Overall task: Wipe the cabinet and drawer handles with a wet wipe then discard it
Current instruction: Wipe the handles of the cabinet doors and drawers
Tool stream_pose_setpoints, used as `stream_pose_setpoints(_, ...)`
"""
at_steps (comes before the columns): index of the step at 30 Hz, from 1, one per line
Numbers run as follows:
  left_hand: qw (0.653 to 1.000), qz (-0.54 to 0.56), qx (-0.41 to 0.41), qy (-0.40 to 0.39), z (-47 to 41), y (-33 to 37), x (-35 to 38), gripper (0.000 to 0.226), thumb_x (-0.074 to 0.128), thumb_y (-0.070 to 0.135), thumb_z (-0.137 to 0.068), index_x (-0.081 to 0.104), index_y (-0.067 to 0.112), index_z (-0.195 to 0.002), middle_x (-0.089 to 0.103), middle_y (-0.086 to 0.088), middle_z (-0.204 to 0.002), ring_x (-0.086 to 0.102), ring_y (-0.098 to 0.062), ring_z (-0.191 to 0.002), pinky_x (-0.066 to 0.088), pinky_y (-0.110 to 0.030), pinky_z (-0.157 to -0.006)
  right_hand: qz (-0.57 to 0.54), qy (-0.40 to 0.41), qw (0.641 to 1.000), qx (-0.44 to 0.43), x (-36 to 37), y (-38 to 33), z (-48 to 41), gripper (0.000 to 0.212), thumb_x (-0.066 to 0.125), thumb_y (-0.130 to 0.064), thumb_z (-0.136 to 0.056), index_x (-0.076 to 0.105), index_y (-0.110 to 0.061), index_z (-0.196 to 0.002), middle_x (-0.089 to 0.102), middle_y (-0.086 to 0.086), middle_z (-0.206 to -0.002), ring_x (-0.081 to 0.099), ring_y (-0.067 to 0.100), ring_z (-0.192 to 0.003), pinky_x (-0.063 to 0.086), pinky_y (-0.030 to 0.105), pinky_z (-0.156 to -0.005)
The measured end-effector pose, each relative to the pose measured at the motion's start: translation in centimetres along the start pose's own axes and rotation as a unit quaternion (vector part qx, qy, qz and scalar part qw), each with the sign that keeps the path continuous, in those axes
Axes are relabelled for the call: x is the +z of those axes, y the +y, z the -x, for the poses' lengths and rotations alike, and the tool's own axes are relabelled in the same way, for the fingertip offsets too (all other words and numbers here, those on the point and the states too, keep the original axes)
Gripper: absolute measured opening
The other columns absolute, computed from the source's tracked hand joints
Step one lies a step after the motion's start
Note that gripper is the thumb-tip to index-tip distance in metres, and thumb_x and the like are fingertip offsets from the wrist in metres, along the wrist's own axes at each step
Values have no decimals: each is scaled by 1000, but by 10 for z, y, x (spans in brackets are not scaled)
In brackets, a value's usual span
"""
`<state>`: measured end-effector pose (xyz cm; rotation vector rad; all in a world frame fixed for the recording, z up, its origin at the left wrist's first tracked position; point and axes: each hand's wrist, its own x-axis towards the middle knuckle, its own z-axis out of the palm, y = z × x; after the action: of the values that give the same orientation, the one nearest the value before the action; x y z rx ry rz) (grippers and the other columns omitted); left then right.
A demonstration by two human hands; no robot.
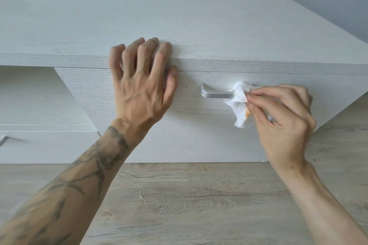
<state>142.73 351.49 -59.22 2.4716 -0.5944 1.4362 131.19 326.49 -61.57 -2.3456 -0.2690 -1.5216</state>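
Note:
A pale wood-grain cabinet fills the upper view. On its front panel sits a silver bar handle. My right hand pinches a crumpled white wet wipe with orange stains and holds it against the right part of that handle, hiding the handle's right end. My left hand rests on the cabinet's top front edge, fingers bent over the top and thumb against the front panel, just left of the handle.
A lower drawer front at the left carries another silver handle, cut off by the frame edge. An open recess lies above it. Grey-brown wood-look flooring spreads below the cabinet.

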Motion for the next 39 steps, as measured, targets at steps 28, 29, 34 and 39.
stream_pose_setpoints(28, 935, -137, -87, -316, 105, -231, -165, 60, 27, 48, -110, 39, 19, -161, 32, -6, -169, 32, -27, -155, 24, -51, -128, -266, -211, 939, 53, 140, -234, -38, 11, 86, -12, -87, 83, -18, -95, 73, -7, -92, 65, 17, -86, 53, 42, -83)
stream_pose_setpoints(29, 934, -131, -86, -320, 109, -251, -166, 59, 27, 47, -110, 39, 20, -161, 33, -6, -169, 33, -27, -155, 24, -51, -128, -266, -219, 937, 55, 151, -248, -41, 11, 86, -13, -87, 83, -19, -95, 73, -7, -92, 65, 18, -86, 53, 43, -84)
stream_pose_setpoints(34, 933, -104, -70, -338, 126, -354, -159, 59, 25, 46, -110, 40, 20, -161, 36, -6, -167, 35, -28, -153, 25, -49, -127, -245, -230, 940, 54, 206, -318, -53, 8, 85, -12, -87, 82, -17, -94, 73, -7, -90, 66, 20, -85, 54, 44, -85)
stream_pose_setpoints(39, 930, -61, -60, -357, 140, -439, -139, 59, 25, 46, -110, 39, 21, -161, 38, -7, -166, 36, -28, -153, 27, -50, -126, -192, -251, 946, 66, 256, -379, -52, 9, 85, -14, -88, 82, -20, -94, 72, -9, -91, 64, 16, -87, 51, 39, -86)
